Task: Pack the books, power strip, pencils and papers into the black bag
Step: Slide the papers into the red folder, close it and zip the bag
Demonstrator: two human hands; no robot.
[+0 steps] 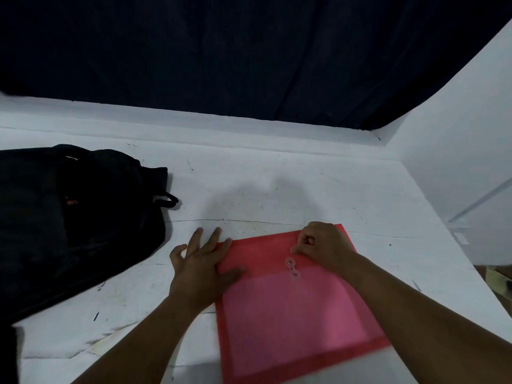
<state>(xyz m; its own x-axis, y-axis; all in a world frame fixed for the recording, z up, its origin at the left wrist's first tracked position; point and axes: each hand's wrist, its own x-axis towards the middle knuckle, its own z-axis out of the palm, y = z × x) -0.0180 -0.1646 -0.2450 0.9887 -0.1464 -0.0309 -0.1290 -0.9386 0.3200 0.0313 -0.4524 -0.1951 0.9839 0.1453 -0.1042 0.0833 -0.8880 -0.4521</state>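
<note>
Item: red translucent folder (291, 314), string-and-button type, lying flat on the white table (277, 189) toward its near right part. Flap folded down over the upper part; two pale round closure buttons (292, 268) sat one above the other at the flap's lower edge, near the folder's midline. A lighter pink rectangle showed through the body below the flap, consistent with papers inside; what they were could not be told. The near edge of the folder was blurred.

Left hand (202, 264): fingers straight and spread, palm down, thumb and palm edge pressing on the folder's upper left corner, fingertips reaching past it onto the table. Nothing grasped.

Right hand (322, 245): resting on the flap near the folder's far right corner, fingers curled, thumb and forefinger brought together just above the upper button. Whether a string was pinched between them could not be told.

Black bag (77, 217): lying slumped on the table at the far left, well apart from the folder, a small loop handle (167, 200) pointing toward the table's middle. Whether it stood open could not be told.

Surroundings: dark curtain (249, 51) behind the table; white wall panel (457, 148) along the right side.
</note>
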